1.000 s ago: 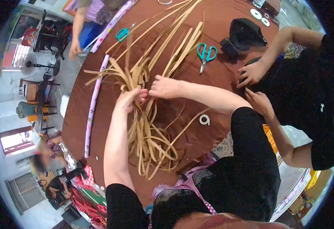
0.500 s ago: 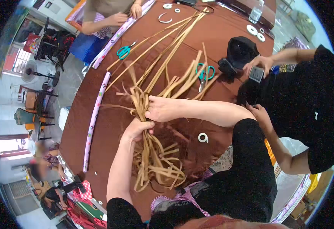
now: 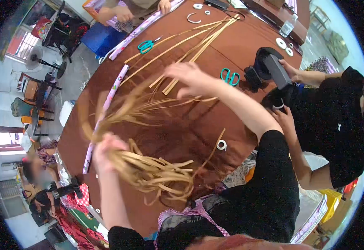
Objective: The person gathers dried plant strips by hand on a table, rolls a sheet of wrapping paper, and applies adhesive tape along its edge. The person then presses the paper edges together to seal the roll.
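Left of centre, the left hand (image 3: 105,152) clasps the bundle of tan strips (image 3: 155,170); the right hand (image 3: 192,80), upper centre, spreads open, apart. Probably light, springy; best gripped where gathered.

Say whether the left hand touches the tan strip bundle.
Touching: the head view shows the left hand, blurred, closed around the tan strip bundle.

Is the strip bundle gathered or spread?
Gathered at the left hand, where the strips bunch together; beyond the grip they spread into loops and loose ends, partly blurred.
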Demonstrator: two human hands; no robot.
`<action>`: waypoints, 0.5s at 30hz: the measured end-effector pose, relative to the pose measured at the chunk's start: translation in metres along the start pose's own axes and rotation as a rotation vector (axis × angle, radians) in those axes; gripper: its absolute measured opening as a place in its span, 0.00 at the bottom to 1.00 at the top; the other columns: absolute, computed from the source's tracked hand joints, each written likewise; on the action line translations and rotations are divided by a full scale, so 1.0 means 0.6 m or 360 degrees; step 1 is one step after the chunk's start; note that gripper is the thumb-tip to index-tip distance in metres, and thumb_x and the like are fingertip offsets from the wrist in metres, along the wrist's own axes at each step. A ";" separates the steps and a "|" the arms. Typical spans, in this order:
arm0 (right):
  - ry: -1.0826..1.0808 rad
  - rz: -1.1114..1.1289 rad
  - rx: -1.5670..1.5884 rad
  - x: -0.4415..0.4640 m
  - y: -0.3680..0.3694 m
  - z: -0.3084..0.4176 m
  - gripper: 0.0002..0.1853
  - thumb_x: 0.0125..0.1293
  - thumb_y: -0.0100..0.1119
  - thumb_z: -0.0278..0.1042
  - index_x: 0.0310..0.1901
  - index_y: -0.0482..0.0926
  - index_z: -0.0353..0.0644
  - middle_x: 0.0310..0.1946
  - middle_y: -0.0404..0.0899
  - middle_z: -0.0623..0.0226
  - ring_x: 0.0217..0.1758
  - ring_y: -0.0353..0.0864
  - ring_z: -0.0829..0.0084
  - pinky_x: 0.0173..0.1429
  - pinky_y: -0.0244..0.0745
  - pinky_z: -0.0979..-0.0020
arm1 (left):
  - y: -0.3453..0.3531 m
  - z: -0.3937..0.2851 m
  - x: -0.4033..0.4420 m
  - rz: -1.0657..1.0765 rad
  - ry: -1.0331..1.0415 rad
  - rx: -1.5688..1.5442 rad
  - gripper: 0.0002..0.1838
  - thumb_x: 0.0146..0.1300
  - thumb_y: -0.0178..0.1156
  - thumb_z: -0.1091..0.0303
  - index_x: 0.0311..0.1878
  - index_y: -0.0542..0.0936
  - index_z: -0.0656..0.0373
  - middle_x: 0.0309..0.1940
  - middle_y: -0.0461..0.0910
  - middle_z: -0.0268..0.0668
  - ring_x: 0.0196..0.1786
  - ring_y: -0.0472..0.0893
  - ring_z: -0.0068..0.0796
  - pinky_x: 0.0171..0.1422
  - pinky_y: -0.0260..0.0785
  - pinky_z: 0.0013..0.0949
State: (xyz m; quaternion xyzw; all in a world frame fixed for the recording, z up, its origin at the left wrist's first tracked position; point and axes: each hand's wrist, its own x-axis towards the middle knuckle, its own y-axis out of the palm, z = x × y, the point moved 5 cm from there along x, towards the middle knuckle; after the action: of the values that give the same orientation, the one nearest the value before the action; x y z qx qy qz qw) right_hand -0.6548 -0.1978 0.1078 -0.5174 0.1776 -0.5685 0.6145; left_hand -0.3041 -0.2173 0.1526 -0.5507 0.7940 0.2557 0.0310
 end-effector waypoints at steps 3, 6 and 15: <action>0.0415 -0.0038 -0.0058 -0.033 -0.007 -0.140 0.40 0.55 0.71 0.45 0.68 0.65 0.45 0.70 0.63 0.56 0.75 0.58 0.54 0.72 0.55 0.47 | -0.104 -0.122 -0.057 -0.0078 0.0313 -0.0433 0.05 0.60 0.57 0.68 0.35 0.72 0.58 0.30 0.73 0.32 0.29 0.74 0.25 0.36 0.69 0.27; 0.0919 0.0252 -0.0638 -0.100 0.003 -0.281 0.42 0.55 0.71 0.46 0.70 0.62 0.48 0.72 0.60 0.56 0.75 0.56 0.50 0.70 0.58 0.46 | -0.232 -0.177 -0.161 -0.0361 0.0728 0.0067 0.01 0.61 0.52 0.72 0.34 0.71 0.56 0.31 0.71 0.28 0.29 0.70 0.16 0.32 0.64 0.19; 0.0983 0.0523 -0.0726 -0.030 0.072 -0.482 0.58 0.48 0.73 0.58 0.77 0.46 0.64 0.79 0.40 0.59 0.81 0.39 0.49 0.77 0.46 0.40 | -0.297 -0.135 -0.304 -0.0424 0.0617 -0.0515 0.14 0.74 0.46 0.70 0.28 0.62 0.48 0.12 0.55 0.22 0.15 0.58 0.12 0.29 0.63 0.18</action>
State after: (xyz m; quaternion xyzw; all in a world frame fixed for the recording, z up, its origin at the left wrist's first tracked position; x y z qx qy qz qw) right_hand -0.8709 -0.3156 -0.0513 -0.4102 0.5552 -0.5373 0.4846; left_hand -0.0552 -0.1435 0.2170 -0.6865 0.6547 0.2626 -0.1762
